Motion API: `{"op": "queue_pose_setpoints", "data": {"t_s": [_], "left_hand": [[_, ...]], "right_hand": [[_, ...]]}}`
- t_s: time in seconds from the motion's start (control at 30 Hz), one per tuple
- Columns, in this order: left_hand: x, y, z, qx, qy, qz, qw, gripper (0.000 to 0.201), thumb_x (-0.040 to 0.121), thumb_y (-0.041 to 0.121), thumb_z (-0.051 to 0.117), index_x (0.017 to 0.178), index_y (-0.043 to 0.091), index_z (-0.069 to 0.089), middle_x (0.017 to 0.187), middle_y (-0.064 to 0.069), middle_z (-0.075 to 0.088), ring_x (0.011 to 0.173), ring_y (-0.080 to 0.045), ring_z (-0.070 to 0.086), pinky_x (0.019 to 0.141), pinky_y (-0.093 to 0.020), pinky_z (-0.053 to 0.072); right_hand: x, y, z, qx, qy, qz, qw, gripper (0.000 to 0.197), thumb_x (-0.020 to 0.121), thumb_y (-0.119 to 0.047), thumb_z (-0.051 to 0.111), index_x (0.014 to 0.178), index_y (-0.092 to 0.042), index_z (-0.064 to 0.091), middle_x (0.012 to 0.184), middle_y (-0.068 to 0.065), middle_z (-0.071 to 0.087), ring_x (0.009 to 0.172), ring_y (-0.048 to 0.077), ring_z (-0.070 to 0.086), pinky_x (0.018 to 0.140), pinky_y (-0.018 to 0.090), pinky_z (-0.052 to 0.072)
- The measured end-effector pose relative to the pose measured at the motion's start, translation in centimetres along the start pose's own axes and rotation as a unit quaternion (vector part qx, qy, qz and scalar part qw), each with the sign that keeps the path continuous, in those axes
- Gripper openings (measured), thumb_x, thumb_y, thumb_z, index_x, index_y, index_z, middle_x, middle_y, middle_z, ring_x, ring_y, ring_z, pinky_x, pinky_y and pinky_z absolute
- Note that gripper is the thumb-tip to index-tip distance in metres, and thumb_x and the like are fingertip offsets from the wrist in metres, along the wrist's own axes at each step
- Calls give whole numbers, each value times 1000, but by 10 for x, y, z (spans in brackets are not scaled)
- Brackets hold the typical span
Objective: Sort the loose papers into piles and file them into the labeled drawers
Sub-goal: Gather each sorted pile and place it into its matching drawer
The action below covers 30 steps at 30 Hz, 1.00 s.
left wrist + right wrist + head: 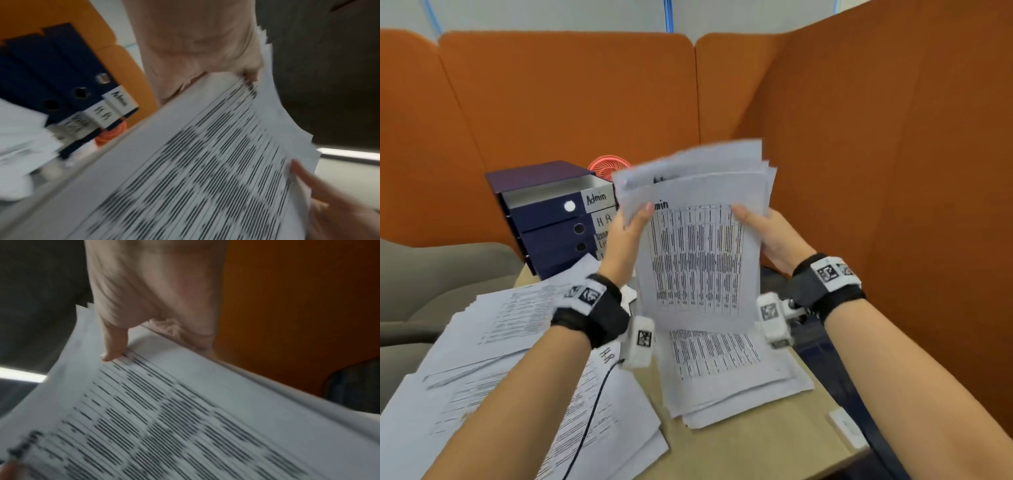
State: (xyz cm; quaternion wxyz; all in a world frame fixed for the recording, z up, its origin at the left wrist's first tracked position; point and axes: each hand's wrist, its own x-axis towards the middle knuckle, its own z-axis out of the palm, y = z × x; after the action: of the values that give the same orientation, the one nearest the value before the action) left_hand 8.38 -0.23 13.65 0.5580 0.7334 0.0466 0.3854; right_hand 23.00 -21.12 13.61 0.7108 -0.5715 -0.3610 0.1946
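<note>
Both hands hold up a stack of printed table sheets (698, 253) marked "Admin" above the desk, its top edges fanned apart. My left hand (631, 222) grips the stack's left edge, thumb on the front sheet. My right hand (760, 226) grips the right edge the same way. The dark blue drawer unit (551, 219) stands behind at left, with labels "Admin" (596, 198) and "HR" (604, 219); its top drawer is pulled out. In the wrist views the stack (205, 170) (174, 418) fills the lower frame, with my thumbs on it.
A pile of table sheets (726, 370) lies on the wooden desk (756, 442) under the held stack. Text sheets, one marked "HR", spread over the left (510, 342). A red fan (606, 168) sits behind the drawers. Orange partitions (893, 171) close the back and right.
</note>
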Motion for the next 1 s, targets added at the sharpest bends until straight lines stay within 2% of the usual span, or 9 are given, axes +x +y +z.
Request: {"op": "queue_pose_setpoints", "data": {"t_s": [0.1,0.27,0.33,0.4,0.5,0.63,0.77,0.87,1.0], "left_hand": [[-28,-44,4,9,-3,-100,995,80,76,70,55,141,25,45,131,11,57,118,-5,54,110,-46,37],[-24,-7,27,9,74,81,994,38,77,54,55,104,26,55,91,6,59,76,2,57,72,-17,51],[-10,19,25,-4,77,142,987,29,83,45,55,108,31,51,98,8,58,83,6,58,75,-12,48],[1,26,17,-28,76,162,983,27,86,40,55,111,33,47,107,12,58,95,7,58,84,-14,47],[-2,-7,7,-20,94,69,993,28,83,49,56,105,34,49,105,14,57,95,2,58,86,-22,44],[-26,-54,7,-1,81,-48,995,75,67,76,58,117,20,53,108,-1,64,94,-15,62,84,-37,50],[-9,-17,24,-24,114,59,991,36,80,52,56,107,29,59,94,10,62,81,8,59,74,-11,47],[3,15,25,-74,139,134,978,21,87,40,55,105,30,59,90,10,60,78,8,55,73,-12,45],[-3,-14,15,-68,83,36,994,23,88,45,55,108,38,64,101,11,65,94,0,62,86,-18,47]], "right_hand": [[-11,31,6,-37,-19,63,997,82,67,-56,83,133,-14,58,126,2,68,116,22,65,107,50,45],[0,11,26,-34,62,10,997,69,72,-46,84,127,-14,59,118,-3,70,107,7,67,103,36,49],[5,-12,27,7,72,-28,997,35,87,-28,74,116,-12,62,110,0,72,98,5,70,94,26,53],[10,-21,21,12,72,-51,996,39,90,-27,70,123,-7,62,117,6,72,107,15,69,98,33,52],[10,-4,11,-23,51,-20,998,56,85,-38,74,132,-11,59,124,3,69,116,18,65,107,44,46],[2,25,8,-52,36,26,998,55,83,-30,77,132,-15,59,124,0,69,114,16,66,107,47,45],[9,10,20,-20,52,-23,998,40,85,-18,75,122,-8,64,117,7,72,110,23,68,103,48,49],[14,-9,24,9,49,-58,997,33,89,-14,71,120,-6,64,117,11,71,109,25,68,99,43,53],[6,6,16,-82,34,-60,994,30,90,-18,70,120,-16,66,120,4,70,111,17,67,96,32,53]]}}
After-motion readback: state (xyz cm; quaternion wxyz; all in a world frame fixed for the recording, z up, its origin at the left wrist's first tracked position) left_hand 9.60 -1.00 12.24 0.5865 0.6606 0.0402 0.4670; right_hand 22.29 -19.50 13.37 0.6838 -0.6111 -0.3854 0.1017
